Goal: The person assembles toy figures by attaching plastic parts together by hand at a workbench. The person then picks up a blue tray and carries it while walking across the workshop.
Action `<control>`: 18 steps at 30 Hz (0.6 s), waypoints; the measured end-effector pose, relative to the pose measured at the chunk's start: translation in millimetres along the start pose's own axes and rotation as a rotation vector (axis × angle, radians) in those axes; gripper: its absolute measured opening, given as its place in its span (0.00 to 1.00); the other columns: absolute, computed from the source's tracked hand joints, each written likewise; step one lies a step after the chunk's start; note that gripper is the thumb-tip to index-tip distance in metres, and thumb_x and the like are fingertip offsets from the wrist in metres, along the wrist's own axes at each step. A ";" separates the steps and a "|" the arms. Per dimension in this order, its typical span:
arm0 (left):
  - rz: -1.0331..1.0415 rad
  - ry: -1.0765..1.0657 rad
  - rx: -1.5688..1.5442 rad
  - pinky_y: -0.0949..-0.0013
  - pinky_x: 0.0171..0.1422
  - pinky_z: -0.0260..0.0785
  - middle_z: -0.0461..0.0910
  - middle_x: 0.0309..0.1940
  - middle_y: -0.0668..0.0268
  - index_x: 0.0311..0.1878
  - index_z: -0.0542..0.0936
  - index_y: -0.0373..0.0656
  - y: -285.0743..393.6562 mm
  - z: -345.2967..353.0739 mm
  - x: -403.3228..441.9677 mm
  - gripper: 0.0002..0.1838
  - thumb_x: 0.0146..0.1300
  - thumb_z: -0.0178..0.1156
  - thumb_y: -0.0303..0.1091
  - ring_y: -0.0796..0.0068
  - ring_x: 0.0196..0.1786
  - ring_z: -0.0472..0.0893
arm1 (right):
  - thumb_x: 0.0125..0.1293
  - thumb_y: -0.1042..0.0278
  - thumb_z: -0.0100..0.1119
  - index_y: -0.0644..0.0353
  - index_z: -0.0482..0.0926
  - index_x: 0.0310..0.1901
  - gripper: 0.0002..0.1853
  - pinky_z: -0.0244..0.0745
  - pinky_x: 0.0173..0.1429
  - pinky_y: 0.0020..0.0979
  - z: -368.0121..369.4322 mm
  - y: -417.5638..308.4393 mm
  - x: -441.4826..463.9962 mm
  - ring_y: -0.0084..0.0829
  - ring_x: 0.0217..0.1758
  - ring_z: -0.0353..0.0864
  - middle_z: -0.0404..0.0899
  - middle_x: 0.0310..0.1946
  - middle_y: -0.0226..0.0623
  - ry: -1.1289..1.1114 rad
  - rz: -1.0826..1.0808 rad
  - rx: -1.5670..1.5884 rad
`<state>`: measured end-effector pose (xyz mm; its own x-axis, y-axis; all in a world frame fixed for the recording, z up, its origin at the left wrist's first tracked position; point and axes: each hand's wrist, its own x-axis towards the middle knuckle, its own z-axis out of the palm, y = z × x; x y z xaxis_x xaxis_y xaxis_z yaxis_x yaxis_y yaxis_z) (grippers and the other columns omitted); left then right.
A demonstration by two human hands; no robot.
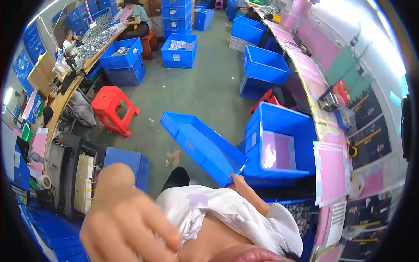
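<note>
My right hand [238, 182] grips the near corner of a shallow blue plastic crate [203, 146], which is tilted in front of my body. Its corner is close to a deep blue bin [255, 137] on the right; I cannot tell whether they touch. A pink sheet [278, 150] shows inside that bin. My left hand [131, 222] is raised close to the camera, fingers bent downward and partly blurred. Its fingertips are mostly hidden, and whether it holds anything cannot be made out.
A red stool [114, 109] stands to the left on the green floor. Blue bins [266, 65] line the right workbench [301, 61]. Another bin [179, 59] holds small pale parts. Two people sit by the left bench [83, 72], heaped with metallic parts.
</note>
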<state>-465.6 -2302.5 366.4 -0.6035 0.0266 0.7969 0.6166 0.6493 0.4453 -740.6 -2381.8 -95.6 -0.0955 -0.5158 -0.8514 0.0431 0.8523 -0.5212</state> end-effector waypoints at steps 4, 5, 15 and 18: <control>0.233 0.255 0.237 0.76 0.28 0.64 0.72 0.33 0.73 0.37 0.77 0.48 -54.5 -65.3 -21.6 0.11 0.53 0.57 0.19 0.78 0.23 0.73 | 0.58 0.67 0.53 0.73 0.69 0.47 0.19 0.78 0.38 0.46 28.5 -64.5 50.2 0.48 0.37 0.80 0.76 0.36 0.55 -0.019 0.024 0.033; 0.286 0.237 0.278 0.76 0.28 0.64 0.72 0.33 0.73 0.37 0.77 0.49 -67.9 -89.8 -28.1 0.11 0.54 0.58 0.20 0.78 0.23 0.73 | 0.57 0.66 0.55 0.73 0.72 0.44 0.18 0.78 0.38 0.43 39.0 -81.3 56.7 0.45 0.37 0.80 0.77 0.35 0.53 0.006 -0.017 -0.031; 0.614 0.404 0.351 0.79 0.22 0.60 0.67 0.26 0.74 0.24 0.68 0.44 -189.6 -323.6 -84.1 0.07 0.56 0.53 0.23 0.82 0.17 0.69 | 0.56 0.56 0.52 0.59 0.79 0.39 0.16 0.76 0.40 0.41 80.3 -174.7 336.9 0.41 0.39 0.82 0.81 0.34 0.45 0.064 -0.695 -1.273; 0.639 0.421 0.264 0.79 0.20 0.59 0.65 0.24 0.74 0.21 0.67 0.44 -236.5 -386.0 -98.6 0.10 0.55 0.54 0.22 0.83 0.16 0.68 | 0.53 0.68 0.57 0.75 0.77 0.37 0.15 0.75 0.42 0.40 124.1 -285.2 264.4 0.43 0.38 0.81 0.79 0.33 0.53 -0.009 -0.592 -1.015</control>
<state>-356.8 -2752.0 340.1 0.0987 0.1986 0.9751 0.6065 0.7648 -0.2171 -654.7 -2772.1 -179.3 0.1724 -0.8517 -0.4948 -0.8185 0.1556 -0.5530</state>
